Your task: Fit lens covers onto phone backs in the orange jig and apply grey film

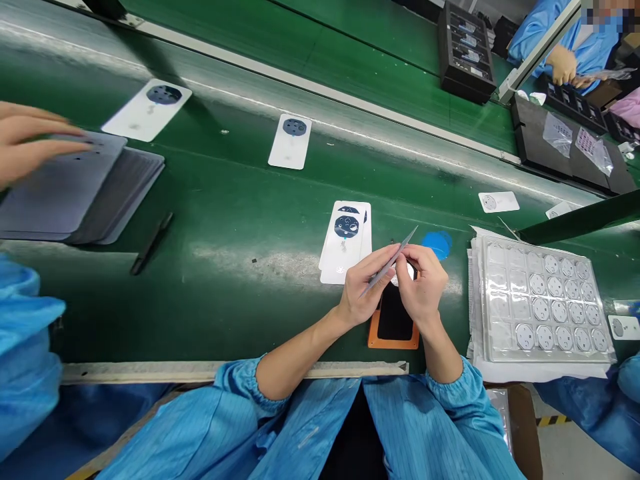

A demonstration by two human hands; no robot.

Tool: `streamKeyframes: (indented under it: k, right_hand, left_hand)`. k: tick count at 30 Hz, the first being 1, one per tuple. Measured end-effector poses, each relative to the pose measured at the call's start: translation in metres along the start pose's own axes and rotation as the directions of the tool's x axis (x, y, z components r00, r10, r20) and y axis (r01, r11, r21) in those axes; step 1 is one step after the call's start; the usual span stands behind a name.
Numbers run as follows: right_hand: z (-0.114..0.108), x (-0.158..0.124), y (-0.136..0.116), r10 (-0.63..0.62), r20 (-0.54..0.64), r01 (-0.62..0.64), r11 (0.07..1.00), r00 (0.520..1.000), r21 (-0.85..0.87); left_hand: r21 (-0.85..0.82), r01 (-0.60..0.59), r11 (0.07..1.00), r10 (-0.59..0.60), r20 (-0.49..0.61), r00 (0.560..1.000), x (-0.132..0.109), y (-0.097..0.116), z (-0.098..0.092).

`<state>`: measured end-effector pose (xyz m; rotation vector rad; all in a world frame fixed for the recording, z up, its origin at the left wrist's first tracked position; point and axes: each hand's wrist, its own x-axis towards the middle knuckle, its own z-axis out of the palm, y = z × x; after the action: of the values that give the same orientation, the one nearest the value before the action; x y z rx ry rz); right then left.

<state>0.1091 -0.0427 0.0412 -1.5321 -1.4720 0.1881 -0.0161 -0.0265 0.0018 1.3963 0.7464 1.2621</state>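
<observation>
A thin, flat phone back cover (390, 263) is tilted nearly edge-on between my hands. My left hand (361, 288) pinches its lower left side. My right hand (424, 283) is closed at its upper right side, with fingertips against its face, most of which is turned away. Below my hands lies an orange-framed fixture (393, 344) with a black pad (395, 317); a white, round part partly shows behind my right fingers. Beside my left hand, several white back covers (343, 247) with dark camera areas overlap. A blue round film (437, 245) lies beyond my right hand.
At right, a clear blister tray (547, 300) holds several silver discs. Single white covers (290, 141) lie along the green bench. A co-worker's hand (35, 141) rests on a stack of grey sheets (115, 193) at left, near a black pen-like tool (152, 245). Another person works at upper right.
</observation>
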Motion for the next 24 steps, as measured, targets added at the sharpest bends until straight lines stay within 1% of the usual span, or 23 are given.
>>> streamKeyframes:
  k: [5, 8, 12, 16, 19, 21, 23, 24]
  right_hand:
    - [0.003, -0.001, 0.002, -0.022, -0.009, 0.022, 0.999, 1.000, -0.033]
    - [0.004, -0.001, 0.004, -0.013, -0.013, 0.013, 1.000, 1.000, -0.007]
    - [0.003, 0.001, 0.002, 0.015, -0.010, -0.015, 1.000, 1.000, 0.002]
    - [0.005, 0.002, 0.001, 0.062, -0.016, -0.062, 0.998, 0.998, -0.001]
    - [0.008, 0.002, 0.001, 0.098, -0.023, -0.098, 0.995, 0.995, 0.011]
    - [0.008, 0.003, 0.004, 0.135, -0.013, -0.135, 0.991, 0.991, 0.016]
    - [0.004, 0.006, 0.013, 0.206, 0.001, -0.206, 0.978, 0.978, -0.004]
    - [-0.001, 0.010, 0.021, 0.259, 0.002, -0.259, 0.966, 0.966, -0.028]
  left_hand:
    - [0.047, -0.062, 0.997, 0.062, 0.015, 0.998, -0.001, 0.000, 0.000]
    - [0.076, -0.104, 0.992, 0.103, 0.017, 0.995, -0.001, -0.001, 0.001]
    - [0.094, -0.111, 0.989, 0.110, 0.016, 0.994, -0.002, -0.003, 0.001]
    - [0.078, -0.102, 0.992, 0.101, 0.018, 0.995, -0.002, -0.004, 0.002]
    - [0.037, -0.031, 0.999, 0.030, 0.014, 0.999, -0.006, -0.007, 0.005]
    - [0.008, 0.058, 0.998, -0.058, -0.020, 0.998, -0.008, -0.010, 0.008]
    - [-0.061, 0.182, 0.981, -0.187, -0.102, 0.977, -0.007, -0.014, 0.008]
    - [-0.134, 0.244, 0.960, -0.263, -0.143, 0.954, -0.005, -0.015, 0.008]
